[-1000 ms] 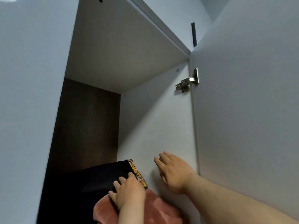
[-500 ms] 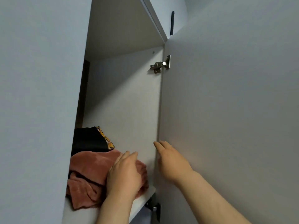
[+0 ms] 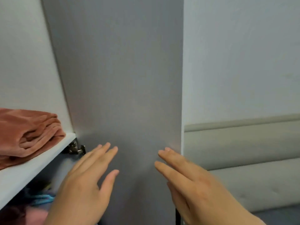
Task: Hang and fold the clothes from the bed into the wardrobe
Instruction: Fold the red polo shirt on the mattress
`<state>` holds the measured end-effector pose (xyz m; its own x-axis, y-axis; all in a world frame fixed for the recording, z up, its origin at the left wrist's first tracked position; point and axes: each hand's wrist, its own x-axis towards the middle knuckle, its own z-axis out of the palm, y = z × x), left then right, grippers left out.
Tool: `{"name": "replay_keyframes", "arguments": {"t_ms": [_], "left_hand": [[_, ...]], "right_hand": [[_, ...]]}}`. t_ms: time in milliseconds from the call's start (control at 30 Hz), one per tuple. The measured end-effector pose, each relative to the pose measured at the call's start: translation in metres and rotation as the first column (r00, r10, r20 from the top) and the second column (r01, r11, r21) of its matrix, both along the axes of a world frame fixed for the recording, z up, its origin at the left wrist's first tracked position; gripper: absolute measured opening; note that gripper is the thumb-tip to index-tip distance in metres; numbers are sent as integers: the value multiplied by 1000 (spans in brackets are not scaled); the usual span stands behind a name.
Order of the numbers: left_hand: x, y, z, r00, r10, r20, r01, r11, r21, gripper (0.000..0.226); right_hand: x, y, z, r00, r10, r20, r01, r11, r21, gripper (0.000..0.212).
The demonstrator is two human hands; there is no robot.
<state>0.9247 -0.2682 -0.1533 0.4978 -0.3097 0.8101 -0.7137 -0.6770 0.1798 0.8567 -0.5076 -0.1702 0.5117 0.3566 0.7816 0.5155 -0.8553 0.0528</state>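
Note:
A folded rust-pink garment point(image 3: 27, 132) lies on the white wardrobe shelf point(image 3: 32, 166) at the left. The open grey wardrobe door point(image 3: 123, 78) fills the middle of the view. In front of its lower part are both my hands, empty and with straight fingers. My left hand point(image 3: 87, 181) is just right of the shelf's front edge. My right hand point(image 3: 186, 179) is near the door's free edge. Whether either hand touches the door I cannot tell.
A metal hinge point(image 3: 76, 148) joins the door to the wardrobe under the shelf. Blurred coloured clothes point(image 3: 39, 197) hang or lie below the shelf. A padded grey headboard point(image 3: 243, 146) and a pale wall show at the right.
My left hand has come off the rust-pink garment and out of the shelf. My view has swung right and down, onto the door. The black garment is out of sight.

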Motion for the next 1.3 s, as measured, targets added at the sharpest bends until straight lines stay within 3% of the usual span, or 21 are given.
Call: {"name": "replay_keyframes", "arguments": {"t_ms": [167,367,567,667,733,833,967,1133,1300], "left_hand": [[-29,-71,-33,930,-352,101,352,936,20,28],[-16,-176,-83,771,-635,-47,595,692,408,40],[-16,-261,-115,552,-812,-190,821,489,294,40],[-30,-302,-131,457,-876,-156,872,406,275,30],[-41,-328,-138,388,-895,-220,914,344,214,38],[-57,-360,-155,294,-924,-244,953,263,151,28],[-85,-390,-177,192,-928,-321,972,135,192,28],[-121,-393,-199,52,-881,-470,985,-33,171,38],[-139,-388,-206,-3,-852,-523,980,-108,169,41]], "right_hand": [[-51,-59,-34,974,-205,-99,209,977,33,41],[-105,-134,-84,797,-507,-329,569,813,125,42],[-164,-178,-112,549,-651,-524,805,581,122,57],[-189,-190,-121,449,-675,-585,862,500,84,56],[-206,-200,-126,375,-684,-626,900,431,68,53],[-237,-204,-137,267,-695,-668,955,286,84,52],[-275,-187,-155,116,-689,-715,993,94,70,49],[-316,-137,-153,-68,-567,-821,995,-94,-18,53],[-333,-86,-162,-229,-453,-862,953,-286,-103,52]]}}
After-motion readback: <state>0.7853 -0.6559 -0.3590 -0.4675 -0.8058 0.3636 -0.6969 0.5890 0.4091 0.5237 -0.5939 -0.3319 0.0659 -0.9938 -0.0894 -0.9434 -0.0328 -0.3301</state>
